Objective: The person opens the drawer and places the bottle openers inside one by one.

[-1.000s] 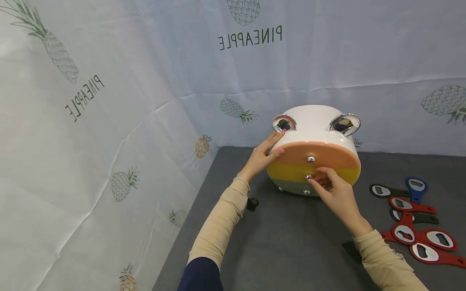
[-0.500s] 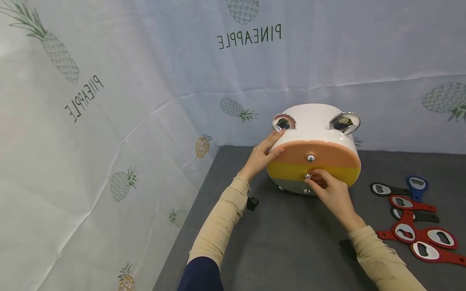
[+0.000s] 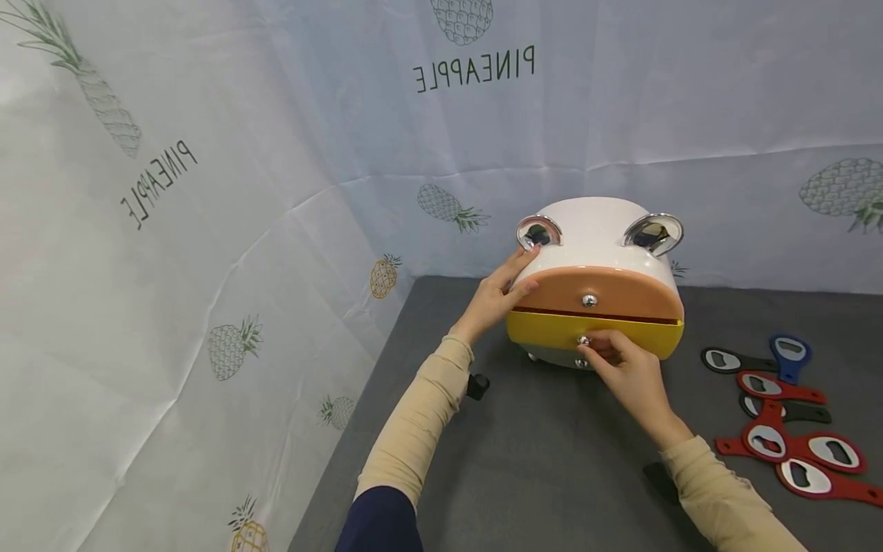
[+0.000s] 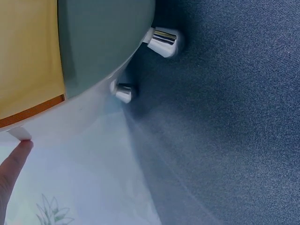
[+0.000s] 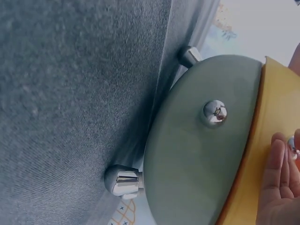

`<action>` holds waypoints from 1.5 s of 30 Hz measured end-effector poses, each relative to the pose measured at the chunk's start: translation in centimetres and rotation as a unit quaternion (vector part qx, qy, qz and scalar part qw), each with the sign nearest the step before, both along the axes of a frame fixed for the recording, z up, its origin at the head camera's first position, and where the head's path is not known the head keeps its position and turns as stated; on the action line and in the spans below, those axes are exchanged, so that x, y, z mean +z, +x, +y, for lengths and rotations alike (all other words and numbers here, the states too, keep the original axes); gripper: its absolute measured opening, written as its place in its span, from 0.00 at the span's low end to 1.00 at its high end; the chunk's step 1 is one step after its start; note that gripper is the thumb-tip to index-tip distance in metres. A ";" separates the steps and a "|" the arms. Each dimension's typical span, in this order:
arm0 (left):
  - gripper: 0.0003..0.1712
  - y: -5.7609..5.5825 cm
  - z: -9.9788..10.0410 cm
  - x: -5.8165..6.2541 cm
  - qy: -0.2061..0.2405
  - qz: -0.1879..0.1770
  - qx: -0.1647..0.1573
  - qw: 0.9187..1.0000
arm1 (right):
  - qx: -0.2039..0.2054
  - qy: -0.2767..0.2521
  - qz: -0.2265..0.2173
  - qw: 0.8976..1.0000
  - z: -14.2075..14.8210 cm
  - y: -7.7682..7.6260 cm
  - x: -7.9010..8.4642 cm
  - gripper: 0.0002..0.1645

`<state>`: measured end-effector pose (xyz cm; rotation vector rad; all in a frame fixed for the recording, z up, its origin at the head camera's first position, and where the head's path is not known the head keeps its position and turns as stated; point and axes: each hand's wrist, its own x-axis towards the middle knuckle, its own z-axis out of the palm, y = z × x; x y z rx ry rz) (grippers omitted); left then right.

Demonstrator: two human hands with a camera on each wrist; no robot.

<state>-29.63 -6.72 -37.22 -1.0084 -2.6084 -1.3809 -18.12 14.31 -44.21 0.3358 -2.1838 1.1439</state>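
- My right sleeve (image 3: 731, 491) and left sleeve (image 3: 414, 422) reached over the grey table (image 3: 524, 475).
- To my right lay overlapping bottle openers (image 3: 800, 414) in red, black and blue, well apart from my right hand (image 3: 631, 376).
- The thumb and fingers of that hand were narrow, pinching the silver knob (image 3: 583, 340) of the yellow drawer (image 3: 545, 328).
- That middle drawer stood slightly out, a thin dark gap along its top edge.
- Below it the green drawer (image 5: 201, 154) sat closed; above it, so did the orange drawer (image 3: 559, 291).
- My left hand (image 3: 490, 303) rested on the left side of the white cabinet (image 3: 596, 230), thumb and forefinger wide apart.
- The cabinet stood upright on silver feet (image 4: 164, 42) towards the table's back, two shiny ears (image 3: 654, 236) on top.
- Behind it hung a pineapple-print curtain (image 3: 331, 115).
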 end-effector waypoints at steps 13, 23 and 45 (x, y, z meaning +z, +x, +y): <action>0.39 1.2 -0.1 1.7 -0.016 -0.033 -0.003 0.999 | 0.032 0.031 0.050 0.998 0.1 2.5 0.0 0.21; 0.40 -0.3 -0.1 -0.2 -0.004 -0.009 0.007 1.000 | 0.043 0.029 0.053 0.997 0.0 4.2 -0.2 0.23; 0.40 -0.5 0.0 -0.4 -0.012 0.002 0.015 1.000 | 0.051 -0.010 0.060 0.997 -1.0 6.5 -0.7 0.24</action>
